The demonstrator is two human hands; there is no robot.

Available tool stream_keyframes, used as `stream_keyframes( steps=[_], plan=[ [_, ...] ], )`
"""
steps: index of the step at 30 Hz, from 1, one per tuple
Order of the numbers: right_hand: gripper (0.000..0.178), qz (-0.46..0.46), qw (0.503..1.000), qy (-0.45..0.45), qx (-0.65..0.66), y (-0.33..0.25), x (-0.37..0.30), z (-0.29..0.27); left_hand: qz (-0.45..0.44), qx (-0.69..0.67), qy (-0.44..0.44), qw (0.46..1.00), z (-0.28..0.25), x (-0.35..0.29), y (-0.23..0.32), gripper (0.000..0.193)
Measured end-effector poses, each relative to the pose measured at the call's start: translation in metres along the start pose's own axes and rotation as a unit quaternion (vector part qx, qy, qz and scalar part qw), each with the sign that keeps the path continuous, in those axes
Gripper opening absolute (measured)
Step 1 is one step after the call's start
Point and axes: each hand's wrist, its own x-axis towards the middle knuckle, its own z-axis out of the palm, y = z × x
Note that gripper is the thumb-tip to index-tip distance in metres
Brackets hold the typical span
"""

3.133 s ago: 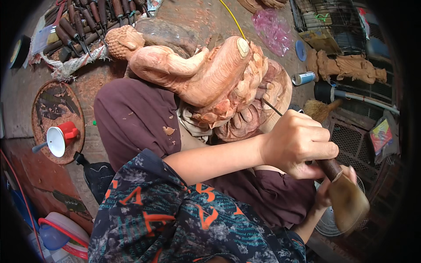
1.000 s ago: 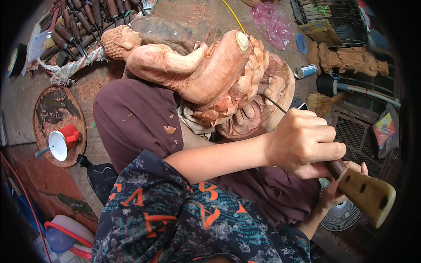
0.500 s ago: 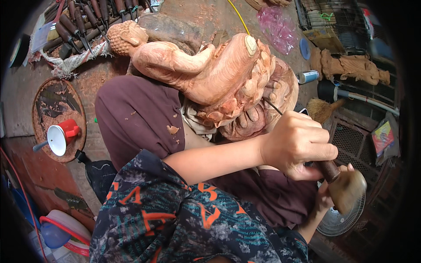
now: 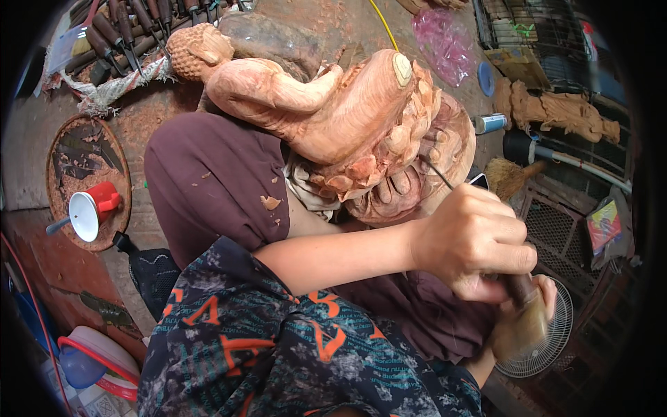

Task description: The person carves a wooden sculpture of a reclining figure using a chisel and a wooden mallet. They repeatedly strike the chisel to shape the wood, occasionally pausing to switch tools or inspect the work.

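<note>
A carved wooden seated figure (image 4: 326,142) with a curl-covered head (image 4: 194,52) lies on its side in front of my knees. My left hand (image 4: 472,247) is closed around the brown handle of a chisel (image 4: 517,286). Its thin dark blade reaches up-left to the toes carved at the figure's base (image 4: 410,184). Below the handle's butt, my right hand (image 4: 545,295) grips a wooden mallet (image 4: 524,330), blurred by motion. The mallet head is at or very near the handle's end; contact is unclear. Most of the right hand is hidden behind the mallet.
Several chisels (image 4: 128,31) lie on a sack at the far left. A round tray (image 4: 52,160) with wood chips holds a red-and-white mug (image 4: 87,215). At right are a fan (image 4: 556,340), a brush (image 4: 507,177), a can (image 4: 490,124) and another carving (image 4: 556,111).
The mallet in my right hand has moved left and down, close against the chisel handle's end. My left hand and the chisel have barely shifted. The view has moved slightly.
</note>
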Motion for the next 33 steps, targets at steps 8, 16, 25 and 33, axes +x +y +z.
stream_keyframes(
  steps=[8,16,25,33],
  plan=[
    [0.030,-0.022,0.999,-0.020,-0.044,0.019,-0.009,-0.002,-0.018,-0.006,-0.028,0.999,-0.007,-0.003,0.004,0.029],
    [0.039,-0.042,0.999,-0.027,0.022,0.014,0.002,0.007,-0.020,0.012,-0.028,0.999,-0.010,-0.004,0.004,0.032],
    [0.040,-0.014,0.986,-0.152,0.071,0.028,-0.005,0.000,-0.006,0.109,-0.147,0.983,-0.016,-0.020,0.013,0.018],
    [0.053,0.115,0.930,-0.063,0.342,0.036,-0.008,0.007,-0.026,0.116,-0.143,0.983,0.020,-0.002,0.031,0.029]
  ],
)
